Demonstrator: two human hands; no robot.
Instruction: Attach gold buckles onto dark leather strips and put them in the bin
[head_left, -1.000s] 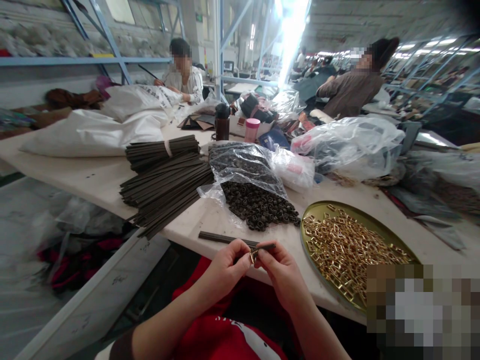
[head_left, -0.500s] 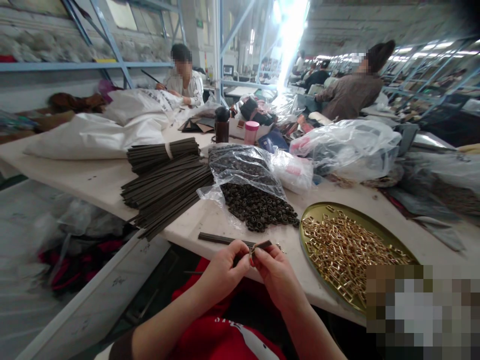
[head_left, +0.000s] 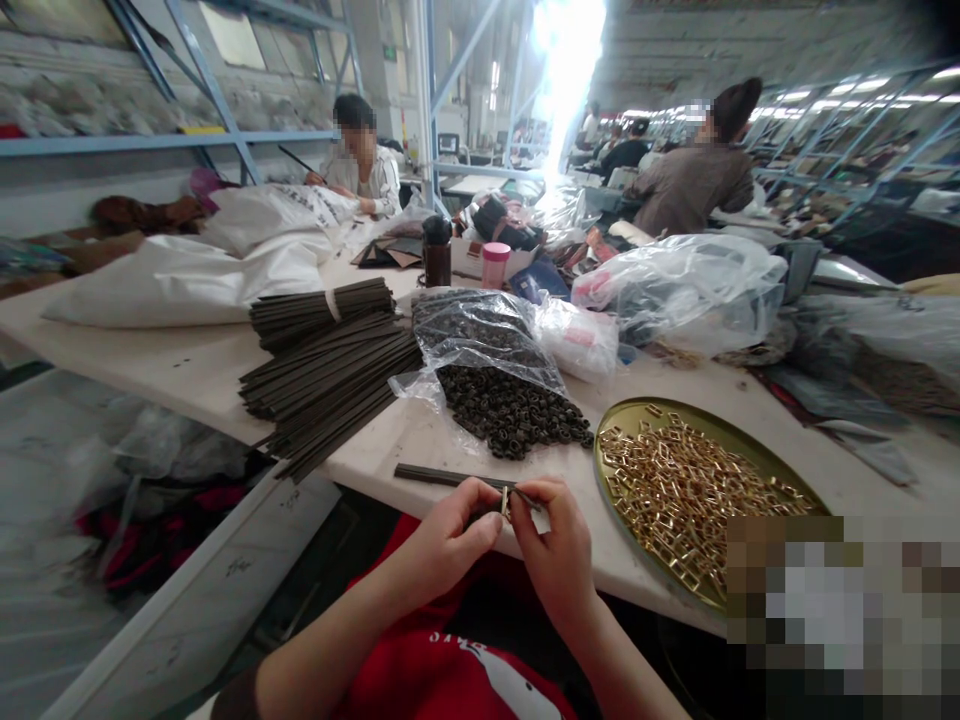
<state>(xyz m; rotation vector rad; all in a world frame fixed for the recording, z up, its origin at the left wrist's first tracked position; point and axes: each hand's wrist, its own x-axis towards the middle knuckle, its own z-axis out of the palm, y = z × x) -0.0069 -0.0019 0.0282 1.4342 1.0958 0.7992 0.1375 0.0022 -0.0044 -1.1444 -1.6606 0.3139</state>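
Both hands meet at the table's front edge. Between the fingertips of my left hand is a small gold buckle, held upright. My right hand pinches a short dark strip against the buckle; whether the strip passes through it cannot be made out. Just behind my left hand, dark strips lie on the table. A heap of small dark loops spills from a clear plastic bag. To the right stands a round tray of gold buckles.
Bundles of long dark strips lie at the left of the table. White sacks, a brown bottle, a pink-lidded jar and plastic bags are farther back. Two people sit beyond.
The dark strip in my right fingers has tilted down and the gold buckle shows more clearly. My right hand has turned, its fingers more bent. The whole view has shifted slightly.
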